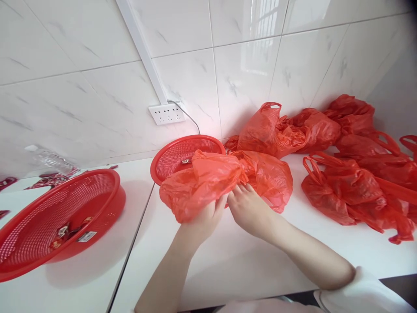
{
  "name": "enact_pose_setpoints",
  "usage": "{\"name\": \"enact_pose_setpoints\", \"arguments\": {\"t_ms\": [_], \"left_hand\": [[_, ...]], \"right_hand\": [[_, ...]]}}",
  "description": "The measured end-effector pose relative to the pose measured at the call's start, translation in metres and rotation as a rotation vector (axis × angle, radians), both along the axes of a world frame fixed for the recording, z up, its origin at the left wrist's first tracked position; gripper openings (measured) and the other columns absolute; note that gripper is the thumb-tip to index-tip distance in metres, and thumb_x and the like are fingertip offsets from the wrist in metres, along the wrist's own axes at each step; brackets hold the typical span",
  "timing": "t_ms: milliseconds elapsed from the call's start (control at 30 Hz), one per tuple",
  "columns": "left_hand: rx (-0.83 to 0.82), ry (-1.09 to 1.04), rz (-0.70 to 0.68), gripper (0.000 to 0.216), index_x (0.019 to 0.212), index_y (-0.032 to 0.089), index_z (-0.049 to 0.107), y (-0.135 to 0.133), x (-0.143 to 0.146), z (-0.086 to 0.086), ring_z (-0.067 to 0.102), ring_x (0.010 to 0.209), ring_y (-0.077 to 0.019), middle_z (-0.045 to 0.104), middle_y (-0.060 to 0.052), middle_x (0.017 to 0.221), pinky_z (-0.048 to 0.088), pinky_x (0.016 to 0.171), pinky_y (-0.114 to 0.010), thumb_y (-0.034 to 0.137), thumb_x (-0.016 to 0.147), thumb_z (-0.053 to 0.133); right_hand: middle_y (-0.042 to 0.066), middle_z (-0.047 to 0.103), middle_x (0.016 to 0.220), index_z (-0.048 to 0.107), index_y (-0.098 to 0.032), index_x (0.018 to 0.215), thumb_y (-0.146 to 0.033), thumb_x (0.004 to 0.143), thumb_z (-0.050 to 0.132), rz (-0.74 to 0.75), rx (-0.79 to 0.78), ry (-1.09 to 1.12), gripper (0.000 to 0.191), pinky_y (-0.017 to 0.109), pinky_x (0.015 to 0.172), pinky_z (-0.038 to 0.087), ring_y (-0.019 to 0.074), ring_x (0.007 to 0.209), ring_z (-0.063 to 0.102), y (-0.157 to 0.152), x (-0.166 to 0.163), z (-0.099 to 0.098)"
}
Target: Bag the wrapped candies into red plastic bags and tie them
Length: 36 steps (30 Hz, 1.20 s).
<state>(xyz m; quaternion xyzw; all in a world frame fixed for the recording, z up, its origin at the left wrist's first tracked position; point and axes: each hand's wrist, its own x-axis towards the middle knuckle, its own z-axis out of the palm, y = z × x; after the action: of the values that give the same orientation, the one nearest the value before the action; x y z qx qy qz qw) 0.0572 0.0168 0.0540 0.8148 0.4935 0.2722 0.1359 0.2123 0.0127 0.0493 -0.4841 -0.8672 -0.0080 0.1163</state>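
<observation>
A thin red plastic bag (202, 184) is bunched up in front of me, over the near edge of a red mesh basket (159, 161). My left hand (206, 216) grips it from below, most of its fingers hidden beneath the plastic. The fingers of my right hand (246, 208) are curled closed on the gathered, twisted part of the plastic, close beside the left. Directly behind the right hand, more red plastic (272, 178) spreads over the white table; whether it belongs to the same bag I cannot tell.
A larger red basket (109, 191) with a few small wrapped pieces stands left, near a clear plastic bottle (54, 160). Several filled red bags (345, 191) crowd the right side and back. A socket panel (167, 114) with a cable sits on the tiled wall. A seam divides the tabletop.
</observation>
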Motion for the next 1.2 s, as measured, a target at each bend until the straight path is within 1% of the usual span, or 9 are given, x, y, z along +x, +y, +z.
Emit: {"name": "enact_pose_setpoints", "arguments": {"t_ms": [67, 133, 233, 400, 633, 767, 900, 1033, 1200], "left_hand": [[0.081, 0.112, 0.055, 0.037, 0.115, 0.025, 0.062, -0.007, 0.001, 0.013, 0.063, 0.096, -0.0223, 0.066, -0.007, 0.108, 0.049, 0.077, -0.032, 0.038, 0.098, 0.031], [0.17, 0.243, 0.164, 0.039, 0.124, 0.025, 0.057, -0.009, 0.0, 0.023, 0.063, 0.097, -0.0219, 0.061, -0.007, 0.124, 0.049, 0.071, -0.029, 0.037, 0.098, 0.031], [0.142, 0.382, 0.298, 0.045, 0.136, 0.021, 0.046, -0.005, -0.004, 0.026, 0.066, 0.086, -0.0228, 0.06, -0.011, 0.126, 0.045, 0.058, -0.029, 0.04, 0.097, 0.033], [-0.092, 0.364, 0.212, 0.042, 0.114, 0.021, 0.061, 0.007, -0.009, 0.021, 0.066, 0.077, -0.0224, 0.068, -0.007, 0.09, 0.045, 0.06, -0.029, 0.044, 0.098, 0.03], [-0.115, 0.222, 0.099, 0.034, 0.111, 0.024, 0.062, 0.011, -0.008, 0.019, 0.065, 0.085, -0.021, 0.067, -0.004, 0.105, 0.048, 0.067, -0.031, 0.039, 0.097, 0.034], [-0.137, -0.094, -0.002, 0.033, 0.122, 0.027, 0.057, 0.008, -0.007, 0.022, 0.061, 0.105, -0.0188, 0.063, -0.003, 0.119, 0.051, 0.082, -0.03, 0.037, 0.096, 0.038], [-0.179, -0.286, -0.084, 0.04, 0.133, 0.026, 0.048, 0.007, -0.003, 0.02, 0.054, 0.119, -0.0207, 0.054, -0.007, 0.133, 0.048, 0.094, -0.033, 0.037, 0.095, 0.043], [-0.282, -0.254, -0.042, 0.033, 0.118, 0.021, 0.058, 0.011, -0.002, 0.012, 0.063, 0.102, -0.0227, 0.068, -0.007, 0.104, 0.051, 0.087, -0.035, 0.038, 0.094, 0.042], [-0.218, -0.214, 0.072, 0.032, 0.101, 0.019, 0.062, 0.02, -0.008, 0.007, 0.064, 0.093, -0.0226, 0.068, -0.005, 0.086, 0.051, 0.083, -0.034, 0.04, 0.095, 0.038]], "right_hand": [[0.016, 0.061, 0.105, 0.046, -0.008, 0.125, -0.003, 0.082, 0.034, -0.104, -0.016, 0.067, 0.045, 0.033, 0.068, 0.048, 0.0222, 0.08, 0.062, 0.006, 0.005, 0.0], [0.012, 0.063, 0.09, 0.034, -0.008, 0.134, -0.007, 0.087, 0.032, -0.198, -0.044, 0.116, 0.047, 0.027, 0.049, 0.038, 0.0169, 0.057, 0.055, 0.01, 0.01, 0.002], [0.004, 0.058, 0.068, 0.023, -0.007, 0.138, -0.014, 0.091, 0.032, -0.29, -0.082, 0.165, 0.048, 0.025, 0.043, 0.025, 0.0142, 0.044, 0.043, 0.014, 0.02, 0.006], [-0.001, 0.053, 0.062, 0.019, -0.012, 0.14, -0.018, 0.093, 0.03, -0.244, -0.181, 0.383, 0.049, 0.025, 0.046, 0.029, 0.0153, 0.044, 0.043, 0.015, 0.03, 0.013], [0.01, 0.065, 0.1, 0.031, -0.02, 0.134, -0.031, 0.095, 0.033, -0.073, -0.302, 0.682, 0.041, 0.036, 0.073, 0.047, 0.0228, 0.083, 0.064, 0.017, 0.024, 0.011], [0.011, 0.063, 0.116, 0.038, -0.021, 0.133, -0.034, 0.091, 0.046, -0.048, -0.362, 0.628, 0.045, 0.049, 0.102, 0.032, 0.0259, 0.117, 0.055, 0.039, 0.015, -0.012], [0.011, 0.063, 0.116, 0.046, -0.017, 0.127, -0.027, 0.084, 0.056, -0.044, -0.404, 0.73, 0.045, 0.04, 0.095, 0.042, 0.0223, 0.108, 0.059, 0.06, 0.002, -0.038], [0.008, 0.067, 0.101, 0.062, -0.014, 0.1, -0.015, 0.083, 0.054, 0.127, -0.376, 0.814, 0.019, 0.028, 0.081, 0.049, 0.0166, 0.091, 0.062, 0.056, -0.011, -0.044], [0.002, 0.069, 0.092, 0.067, -0.017, 0.085, 0.0, 0.078, 0.049, 0.733, -0.43, 0.388, 0.026, 0.023, 0.08, 0.046, 0.0127, 0.087, 0.062, 0.021, -0.019, -0.03]]}}
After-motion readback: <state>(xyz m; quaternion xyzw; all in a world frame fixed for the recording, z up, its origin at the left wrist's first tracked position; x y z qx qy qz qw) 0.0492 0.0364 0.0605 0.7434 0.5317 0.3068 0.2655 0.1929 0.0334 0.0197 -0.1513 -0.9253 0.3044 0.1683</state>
